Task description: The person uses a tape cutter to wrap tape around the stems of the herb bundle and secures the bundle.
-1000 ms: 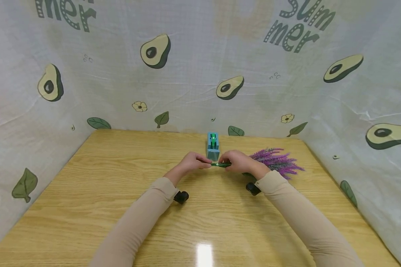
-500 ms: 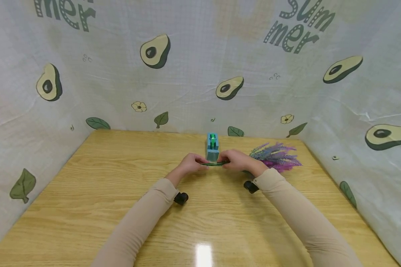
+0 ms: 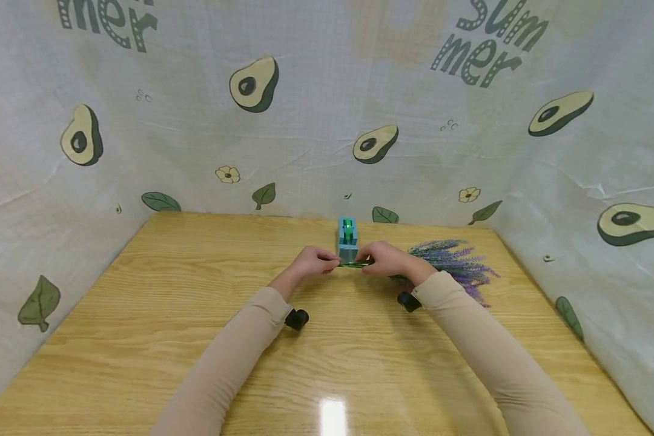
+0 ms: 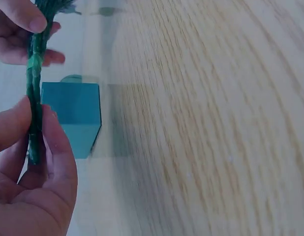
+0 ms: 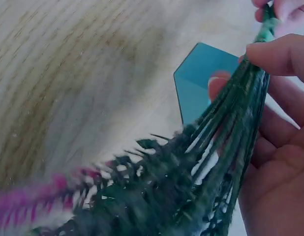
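A bunch of purple lavender sprigs lies across in front of me, flower heads to the right. My left hand pinches the lower end of its green stems between thumb and fingers. Higher up the stems, my right hand grips the bunch with thumb and fingers. Between the hands, a band of shiny green tape goes round the stems. Just beyond the hands stands a blue tape dispenser with a green tape roll in it. Part of the stems is hidden by my right hand.
Everything is over a wooden table. A pale cloth printed with avocados and leaves hangs behind and along both sides. A black wrist camera sits under my left wrist, another under the right.
The lavender has turned about its stems, its flower heads swinging up and then spreading lower, bluer sprigs now showing. Both hands stay near the same spot and keep holding the stems.
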Available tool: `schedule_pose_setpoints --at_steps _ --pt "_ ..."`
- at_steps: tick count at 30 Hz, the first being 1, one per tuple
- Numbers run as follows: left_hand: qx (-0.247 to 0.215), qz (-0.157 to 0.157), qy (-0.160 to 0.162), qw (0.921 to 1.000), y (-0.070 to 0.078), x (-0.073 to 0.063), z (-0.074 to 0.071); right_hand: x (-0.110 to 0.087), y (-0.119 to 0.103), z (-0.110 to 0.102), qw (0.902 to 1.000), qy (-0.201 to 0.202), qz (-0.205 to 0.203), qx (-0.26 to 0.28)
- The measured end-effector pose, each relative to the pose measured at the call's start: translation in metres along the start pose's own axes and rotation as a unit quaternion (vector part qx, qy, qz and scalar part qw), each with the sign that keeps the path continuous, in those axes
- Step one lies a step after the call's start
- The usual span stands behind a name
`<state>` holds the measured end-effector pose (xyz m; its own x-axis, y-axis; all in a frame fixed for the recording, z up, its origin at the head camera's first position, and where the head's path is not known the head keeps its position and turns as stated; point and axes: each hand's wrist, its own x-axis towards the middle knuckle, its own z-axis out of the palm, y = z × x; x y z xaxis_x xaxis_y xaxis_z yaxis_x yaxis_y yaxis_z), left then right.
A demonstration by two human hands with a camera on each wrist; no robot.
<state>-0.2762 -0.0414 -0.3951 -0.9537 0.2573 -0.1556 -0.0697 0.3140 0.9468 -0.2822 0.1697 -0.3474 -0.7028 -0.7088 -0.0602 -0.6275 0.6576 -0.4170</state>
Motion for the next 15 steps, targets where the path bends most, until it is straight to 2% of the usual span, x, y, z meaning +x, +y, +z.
schedule_pose_setpoints --at_steps 3,8,15 --pt "0.020 0.006 0.012 0.9997 -0.0005 0.0007 -0.0001 0.0014 0.0028 0.0002 0.9999 -0.004 -0.011 -0.004" --pt "0.050 0.020 0.024 0.9983 0.0016 0.0038 0.0018 0.0021 0.0082 0.0040 0.9998 0.018 0.000 -0.007" --pt "0.008 0.013 0.034 0.9993 0.0041 0.0062 0.0023 0.0020 0.0107 0.0062 0.9993 0.035 0.013 0.009"
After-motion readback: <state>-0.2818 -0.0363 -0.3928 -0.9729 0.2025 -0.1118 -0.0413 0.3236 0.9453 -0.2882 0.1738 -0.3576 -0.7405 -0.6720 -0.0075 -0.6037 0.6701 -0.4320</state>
